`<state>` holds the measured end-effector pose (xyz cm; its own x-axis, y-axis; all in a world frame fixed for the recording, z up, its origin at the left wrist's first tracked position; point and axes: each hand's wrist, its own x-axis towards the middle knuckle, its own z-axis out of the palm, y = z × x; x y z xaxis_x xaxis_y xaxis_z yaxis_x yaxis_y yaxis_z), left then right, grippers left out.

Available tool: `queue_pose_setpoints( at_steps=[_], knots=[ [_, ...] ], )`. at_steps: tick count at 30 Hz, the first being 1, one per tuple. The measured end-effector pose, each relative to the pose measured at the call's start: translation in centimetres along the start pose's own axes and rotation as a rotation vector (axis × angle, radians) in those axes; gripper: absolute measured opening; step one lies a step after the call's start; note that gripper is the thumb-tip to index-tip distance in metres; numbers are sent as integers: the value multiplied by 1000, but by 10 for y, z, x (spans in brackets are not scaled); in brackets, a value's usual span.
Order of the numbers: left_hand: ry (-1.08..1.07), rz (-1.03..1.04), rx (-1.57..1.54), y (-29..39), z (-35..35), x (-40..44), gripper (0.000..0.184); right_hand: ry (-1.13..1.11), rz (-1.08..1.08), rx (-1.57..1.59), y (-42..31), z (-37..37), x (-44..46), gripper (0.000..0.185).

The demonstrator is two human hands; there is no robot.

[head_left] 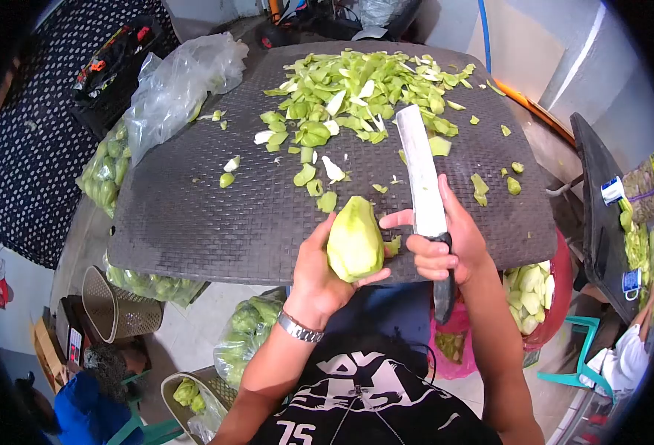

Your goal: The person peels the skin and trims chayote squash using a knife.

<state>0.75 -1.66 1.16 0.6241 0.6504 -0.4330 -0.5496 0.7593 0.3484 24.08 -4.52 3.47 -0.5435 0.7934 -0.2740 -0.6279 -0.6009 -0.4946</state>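
1 pale-green vegetable (355, 241) over the near edge of the table (193, 215), cupped in the left hand (319, 271), long axis toward the table's far edge; knife (423, 170), handle clenched in the right hand (457, 248), apart, toward the table's right side, roughly parallel.

Table (171, 230): before the person (371, 404)
Peelings (375, 85): heaped on its far side, scraps (479, 189) nearer
Vegetable (355, 241): in the left hand (314, 278), at the near edge
Knife (425, 178): in the right hand (460, 245), right of the vegetable
Plastic bag (182, 89): on the far left corner
Basin (562, 297): beneath the near right corner, pieces (528, 289) inside
Baskets (132, 308): below table height, left
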Motion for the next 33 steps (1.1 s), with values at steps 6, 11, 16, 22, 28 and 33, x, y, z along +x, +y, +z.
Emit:
queue_pose_setpoints(
  at_steps=[6,11,16,22,28,33],
  knots=[
    [-135,104,78,-2,-10,2,56,543,-421,-1414,27,32,-9,65],
    [-105,208,-6,-12,-9,7,54,557,-486,-1885,42,53,-16,70],
    [-151,185,-15,-13,-6,5,55,499,-470,-1926,40,57,-17,75],
    [-142,199,14,-20,-12,1,58,461,-502,-1892,36,42,-14,74],
    [-161,184,13,-19,-10,-8,59,488,-547,-1941,33,40,-14,71],
    [-228,165,83,-20,-21,-7,56,544,-576,-1948,24,35,-15,68]
  ],
)
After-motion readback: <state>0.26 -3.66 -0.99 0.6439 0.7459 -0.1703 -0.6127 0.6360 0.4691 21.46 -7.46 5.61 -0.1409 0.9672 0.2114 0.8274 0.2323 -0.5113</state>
